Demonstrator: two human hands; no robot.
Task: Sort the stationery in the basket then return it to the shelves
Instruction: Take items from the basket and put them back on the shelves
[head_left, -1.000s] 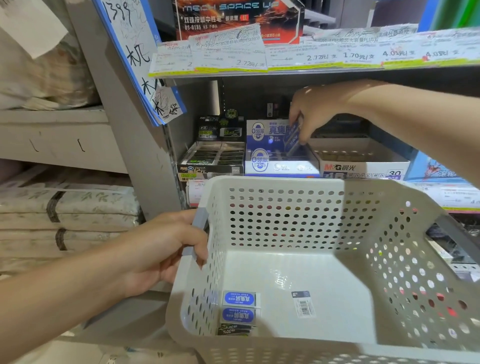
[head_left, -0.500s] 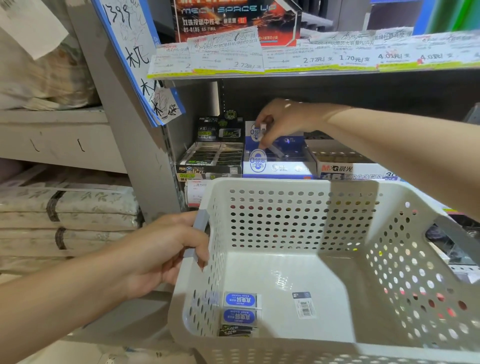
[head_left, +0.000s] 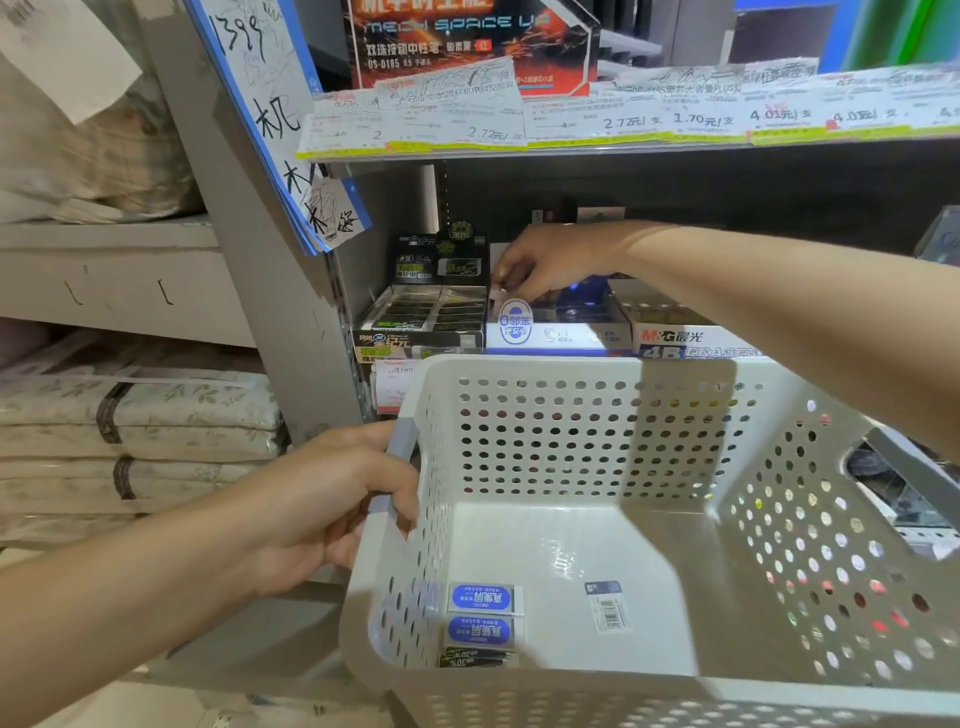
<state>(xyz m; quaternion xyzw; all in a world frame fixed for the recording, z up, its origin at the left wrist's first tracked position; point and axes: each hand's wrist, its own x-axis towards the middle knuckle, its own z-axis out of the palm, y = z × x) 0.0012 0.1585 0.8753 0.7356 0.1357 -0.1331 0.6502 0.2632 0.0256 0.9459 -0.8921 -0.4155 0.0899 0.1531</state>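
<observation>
head view: my left hand (head_left: 332, 512) is wrapped around the grey handle (head_left: 396, 470) of the white basket (head_left: 587, 371). three erasers (head_left: 480, 623) lie in a row on the basket floor, against its left wall, with a barcode sticker (head_left: 609, 608) near them. beyond the basket's far rim, my right hand (head_left: 550, 262) reaches into the blue eraser box (head_left: 550, 327) on the shelf, fingers pinched together; i cannot tell whether they hold anything.
</observation>
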